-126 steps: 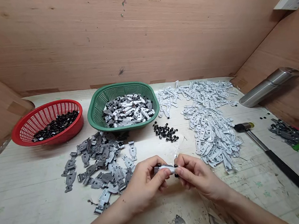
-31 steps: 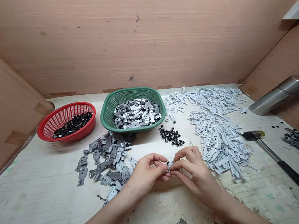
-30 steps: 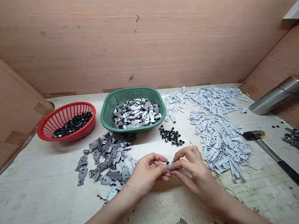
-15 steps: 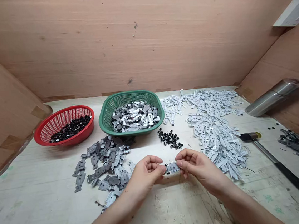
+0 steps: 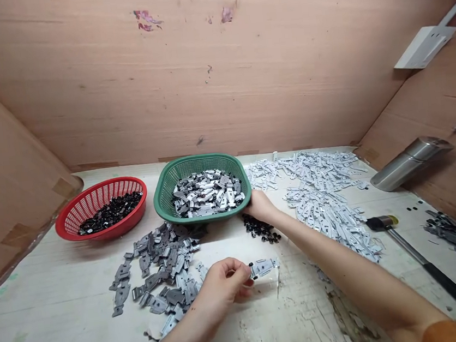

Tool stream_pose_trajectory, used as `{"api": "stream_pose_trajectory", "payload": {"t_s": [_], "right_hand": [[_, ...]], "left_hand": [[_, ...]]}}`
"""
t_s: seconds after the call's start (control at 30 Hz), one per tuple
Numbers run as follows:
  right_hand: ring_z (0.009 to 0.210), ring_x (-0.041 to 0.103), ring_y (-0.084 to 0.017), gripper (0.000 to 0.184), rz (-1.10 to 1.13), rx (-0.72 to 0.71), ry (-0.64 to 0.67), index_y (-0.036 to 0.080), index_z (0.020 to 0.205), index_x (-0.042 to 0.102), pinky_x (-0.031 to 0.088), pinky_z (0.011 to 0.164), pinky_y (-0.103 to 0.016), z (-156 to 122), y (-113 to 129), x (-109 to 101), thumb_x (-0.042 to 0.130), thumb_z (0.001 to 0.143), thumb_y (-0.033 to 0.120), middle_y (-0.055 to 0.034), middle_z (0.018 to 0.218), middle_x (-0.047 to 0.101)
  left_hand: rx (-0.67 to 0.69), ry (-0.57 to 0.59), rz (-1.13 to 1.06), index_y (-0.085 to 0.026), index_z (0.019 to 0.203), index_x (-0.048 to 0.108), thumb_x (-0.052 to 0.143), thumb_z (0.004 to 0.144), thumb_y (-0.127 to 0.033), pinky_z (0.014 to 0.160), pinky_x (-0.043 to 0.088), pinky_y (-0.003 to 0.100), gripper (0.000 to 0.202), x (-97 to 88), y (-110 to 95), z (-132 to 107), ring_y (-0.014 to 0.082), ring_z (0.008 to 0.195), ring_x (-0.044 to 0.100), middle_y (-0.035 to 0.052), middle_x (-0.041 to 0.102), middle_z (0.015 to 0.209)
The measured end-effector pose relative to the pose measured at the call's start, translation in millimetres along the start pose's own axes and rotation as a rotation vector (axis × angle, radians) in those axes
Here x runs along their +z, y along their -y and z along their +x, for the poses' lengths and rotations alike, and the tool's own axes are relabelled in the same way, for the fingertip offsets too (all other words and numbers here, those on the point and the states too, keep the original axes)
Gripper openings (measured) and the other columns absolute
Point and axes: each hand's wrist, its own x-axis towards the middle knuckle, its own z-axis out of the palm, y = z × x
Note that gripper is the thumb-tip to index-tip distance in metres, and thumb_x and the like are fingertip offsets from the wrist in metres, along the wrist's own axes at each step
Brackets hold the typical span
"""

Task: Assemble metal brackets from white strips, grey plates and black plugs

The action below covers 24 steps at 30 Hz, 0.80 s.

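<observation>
My left hand [image 5: 222, 284] pinches the left end of a small light metal plate [image 5: 263, 267] that has a black roller on it, low over the table. My right hand [image 5: 260, 206] is stretched forward to the front right corner of the green basket [image 5: 162, 208], just above a little heap of black rollers [image 5: 264, 231]. Its fingers point away from me and are hidden. The green basket holds several assembled plates.
A red basket [image 5: 68, 230] of black parts stands at the left. Dark grey plates [image 5: 160, 261] lie in a heap beside my left hand, and light plates [image 5: 322, 204] spread to the right. A hammer [image 5: 424, 266] and a steel flask [image 5: 410, 163] lie at the far right.
My right hand has let go of the plate and reached forward to the black rollers by the green basket. My left hand keeps the plate. The view has tilted up.
</observation>
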Motion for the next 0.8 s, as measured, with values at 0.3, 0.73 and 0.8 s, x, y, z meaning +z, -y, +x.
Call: {"api": "stream_pose_trajectory", "payload": {"t_s": [0.3,0.73,0.8], "right_hand": [[0.062,0.056,-0.015,0.006,-0.059,-0.061,-0.019,0.017,0.069,0.058,0.044,0.058,-0.026,-74.5,-9.5,-36.7,0.058,0.073,0.011,-0.0012,0.066,0.060],[0.074,0.052,-0.016,0.007,0.246,-0.242,-0.096,0.019,0.082,0.058,0.042,0.063,-0.028,-184.9,21.1,-28.5,0.053,0.087,0.019,-0.0035,0.078,0.053],[0.075,0.051,-0.016,0.007,0.228,-0.252,-0.113,0.019,0.083,0.059,0.041,0.063,-0.028,-185.1,20.9,-24.7,0.053,0.086,0.018,-0.0035,0.079,0.051]], "left_hand": [[0.015,0.012,0.018,-0.016,0.070,0.051,0.062,0.069,-0.044,0.063,0.042,0.027,0.030,2.3,5.7,2.1,0.0127,0.060,0.057,0.0026,0.062,0.072],[0.040,0.035,0.094,-0.016,0.070,0.051,0.059,0.072,-0.040,0.065,0.044,0.029,0.025,6.0,5.4,-2.5,0.0147,0.064,0.059,0.0015,0.060,0.074],[0.045,0.038,0.096,-0.016,0.070,0.051,0.059,0.073,-0.040,0.066,0.044,0.029,0.025,6.7,5.8,-3.0,0.0149,0.065,0.059,0.0012,0.060,0.074]]}}
